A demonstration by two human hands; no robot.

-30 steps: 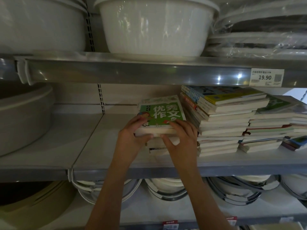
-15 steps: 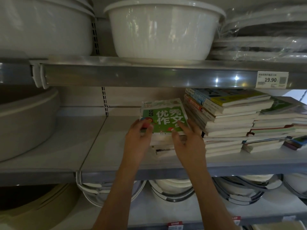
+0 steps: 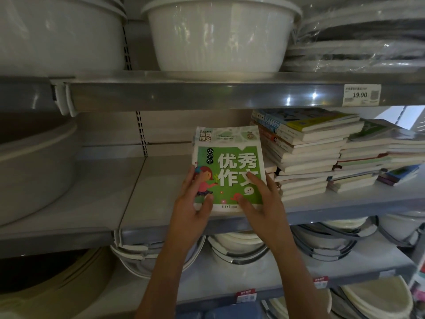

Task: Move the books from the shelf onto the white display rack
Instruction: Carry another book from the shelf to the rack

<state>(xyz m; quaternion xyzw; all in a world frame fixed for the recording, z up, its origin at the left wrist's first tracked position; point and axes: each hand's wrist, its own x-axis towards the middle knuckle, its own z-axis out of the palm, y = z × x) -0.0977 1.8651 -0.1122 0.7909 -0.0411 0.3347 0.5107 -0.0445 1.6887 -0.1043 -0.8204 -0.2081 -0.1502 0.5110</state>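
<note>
- The green-covered book [image 3: 228,171] sits tilted up toward the camera, lifted clear of the middle shelf [image 3: 161,199], just left of the book stacks [image 3: 305,155] that are left there.
- It looks like a thick softcover: a fair bit of weight, glossy cover that could slide, pages that will sag if pinched at one corner. Best held by both lower edges, which is where it's being taken.
- Left hand [image 3: 190,208] grips the lower left edge, thumb curled over the cover, fingers behind and out of sight.
- Right hand [image 3: 262,203] lies on the lower right, fingers spread across the cover; whether any wrap underneath, I can't tell.
- No white display rack in view yet.
</note>
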